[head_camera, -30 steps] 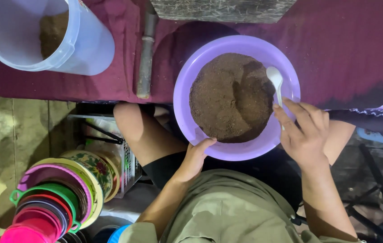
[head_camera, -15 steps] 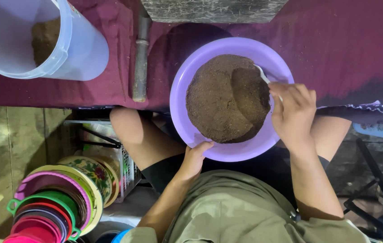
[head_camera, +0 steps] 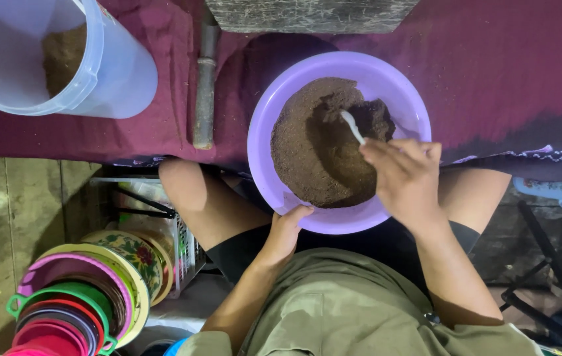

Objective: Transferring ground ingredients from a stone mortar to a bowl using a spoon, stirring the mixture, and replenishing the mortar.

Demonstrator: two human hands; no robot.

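A white spoon (head_camera: 353, 126) is pinched in the right hand (head_camera: 405, 177), just above the near right side of the purple bowl (head_camera: 281, 112), and its long handle is slanted down into the brown powder (head_camera: 314, 151) (the scoop end is buried). The bowl's near rim is gripped by the left hand (head_camera: 285, 232), fingers pressed together on the edge, with that arm bent in close to the body.

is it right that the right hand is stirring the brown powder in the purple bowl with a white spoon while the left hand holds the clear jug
Not quite. In the head view the left hand holds the near rim of the purple bowl, not the clear jug, which stands untouched at the far left. The rest holds: the right hand works a white spoon in the brown powder.
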